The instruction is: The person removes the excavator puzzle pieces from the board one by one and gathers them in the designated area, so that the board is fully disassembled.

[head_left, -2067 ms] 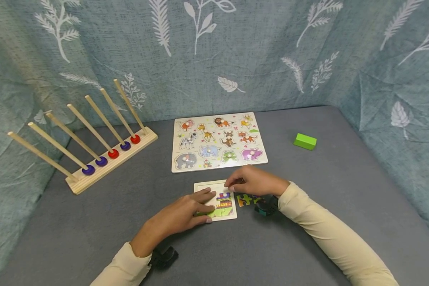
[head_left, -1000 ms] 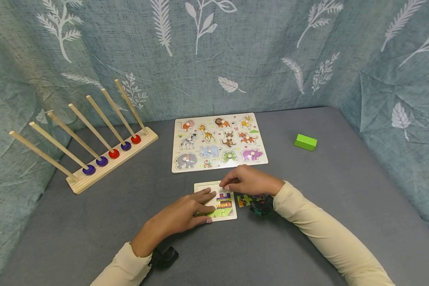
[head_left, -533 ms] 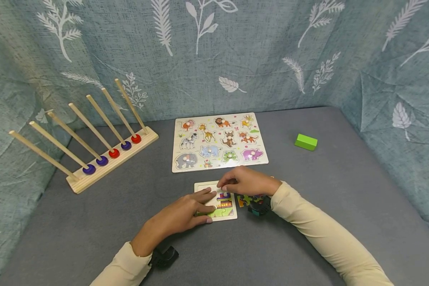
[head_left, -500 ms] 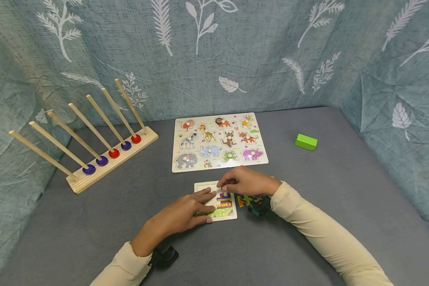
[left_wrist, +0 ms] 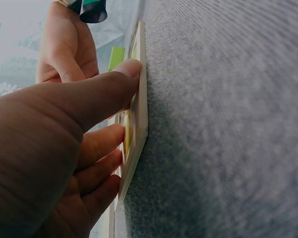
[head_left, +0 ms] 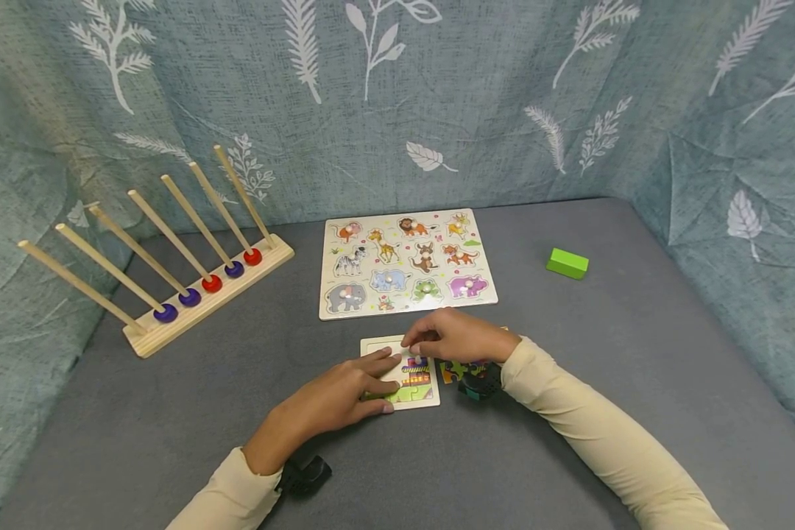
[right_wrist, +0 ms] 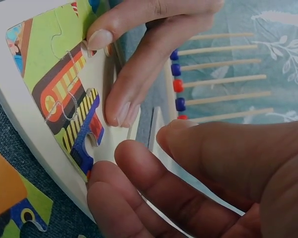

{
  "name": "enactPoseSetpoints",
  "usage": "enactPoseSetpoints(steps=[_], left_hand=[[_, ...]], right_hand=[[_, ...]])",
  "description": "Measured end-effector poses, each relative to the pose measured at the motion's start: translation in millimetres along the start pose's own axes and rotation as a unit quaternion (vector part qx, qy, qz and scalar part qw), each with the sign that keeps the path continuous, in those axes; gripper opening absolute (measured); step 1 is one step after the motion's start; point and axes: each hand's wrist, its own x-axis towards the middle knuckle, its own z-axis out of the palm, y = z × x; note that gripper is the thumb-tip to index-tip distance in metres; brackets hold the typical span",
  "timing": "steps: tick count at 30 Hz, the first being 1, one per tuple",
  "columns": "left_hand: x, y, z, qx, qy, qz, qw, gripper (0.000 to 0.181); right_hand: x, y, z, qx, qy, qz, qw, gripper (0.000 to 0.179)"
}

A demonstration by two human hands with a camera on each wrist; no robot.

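Observation:
My left hand (head_left: 344, 390) lies across the left side of a small wooden jigsaw tray (head_left: 430, 403), fingers spread and fairly straight. Its thumb rests at the near rim, as the left wrist view shows. Fitted pieces (right_wrist: 57, 101) with green ground and an orange, striped vehicle fill part of the tray; my left fingers cover some of it. Over the tray's far right corner hovers my right hand (head_left: 464, 335), fingers loosely bent. In the right wrist view a gap shows between its thumb and fingertips, with nothing visible in it. Loose jigsaw pieces (head_left: 447, 372) lie right of the tray, partly under the right wrist.
Behind the tray lies an animal peg puzzle board (head_left: 407, 250). A wooden rack (head_left: 212, 294) with upright rods and red and blue rings stands at the left. A green block (head_left: 567, 263) sits at the back right. A leaf-patterned cloth (head_left: 477, 110) hangs behind.
My right hand has shifted slightly left over the tray, uncovering a little more of the loose pieces, and has nearly stopped in the last half second. My left hand has stayed put.

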Motion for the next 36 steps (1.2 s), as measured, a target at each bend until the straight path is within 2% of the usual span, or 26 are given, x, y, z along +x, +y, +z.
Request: enactPoseSetpoints(steps=[18, 29, 36], left_hand=[[-0.7, 0.1, -0.1, 0.004, 0.001, -0.003, 1.0000, 0.037], [-1.4, -0.8, 1.0, 0.000, 0.009, 0.003, 1.0000, 0.036], [-0.2, -1.3, 0.1, 0.003, 0.019, 0.021, 0.9996, 0.036]], right_hand=[[0.8, 0.1, 3.7, -0.014, 0.018, 0.005, 0.9997, 0.018], [1.4, -2.1, 5.4, -0.026, 0.009, -0.022, 0.9994, 0.014], [1.8, -3.7, 4.8, -0.040, 0.012, -0.039, 0.9984, 0.014]])
